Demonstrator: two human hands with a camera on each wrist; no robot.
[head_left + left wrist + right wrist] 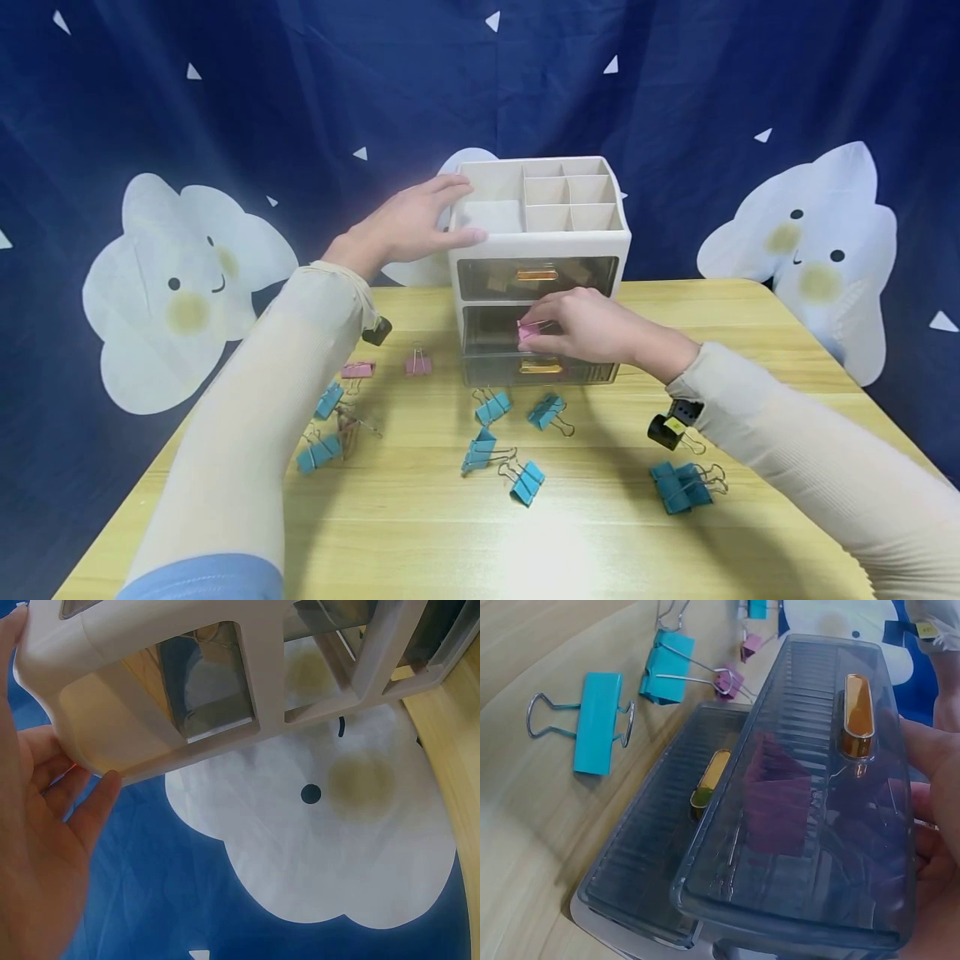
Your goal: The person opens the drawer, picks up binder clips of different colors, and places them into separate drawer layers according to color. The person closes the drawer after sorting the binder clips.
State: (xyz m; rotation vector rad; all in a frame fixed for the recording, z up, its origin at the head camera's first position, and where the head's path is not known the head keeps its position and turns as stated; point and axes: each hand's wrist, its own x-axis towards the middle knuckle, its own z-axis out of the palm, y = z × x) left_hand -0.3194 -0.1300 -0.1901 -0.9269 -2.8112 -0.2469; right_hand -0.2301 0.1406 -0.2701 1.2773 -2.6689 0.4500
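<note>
A white drawer organizer [542, 245] with smoky clear drawers stands at the back of the table. My left hand [423, 218] rests on its upper left corner, thumb at the front rim and fingers along the side. In the left wrist view its fingertips [109, 780] touch the white side frame. One lower drawer [487, 370] with a gold handle is pulled out. Over that drawer my right hand [588, 327] pinches a pink binder clip [527, 334] between thumb and fingers. In the right wrist view, the drawer front [802, 690] partly covers the right hand [937, 795].
Several teal binder clips [492, 408] lie before the organizer, with overlapping teal ones [678, 487] at the right. More teal and pink clips [418, 362] lie at the left, by the left forearm. Divided compartments [546, 192] top the organizer. A blue curtain [675, 100] hangs behind.
</note>
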